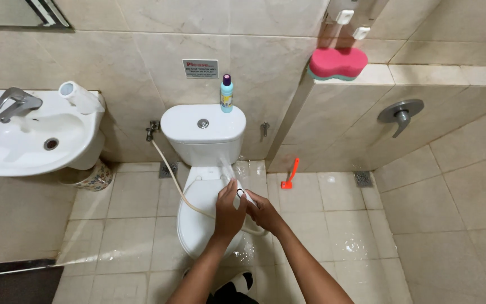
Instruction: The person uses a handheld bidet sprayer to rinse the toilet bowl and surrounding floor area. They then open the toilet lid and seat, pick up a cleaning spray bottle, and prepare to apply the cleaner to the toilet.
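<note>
Both hands, left (229, 209) and right (264, 213), gripped a spraying bidet sprayer (243, 193) above the toilet (205, 186), fingers clenched.

Showing two bare forearms, uncovered from elbow to wrist — no sleeve reaching into view. Wearing nothing on the left hand (229, 209) or the right hand (264, 213): no gloves, rings, watch or bands — fingers plain and unmarked.

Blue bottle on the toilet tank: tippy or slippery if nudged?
Probably tippy: the blue bottle is tall and narrow, upright by the rear edge of the toilet tank lid. It might slide too, since the lid looks smooth and glossy. Likely light plastic; fill level can't be seen.
</note>
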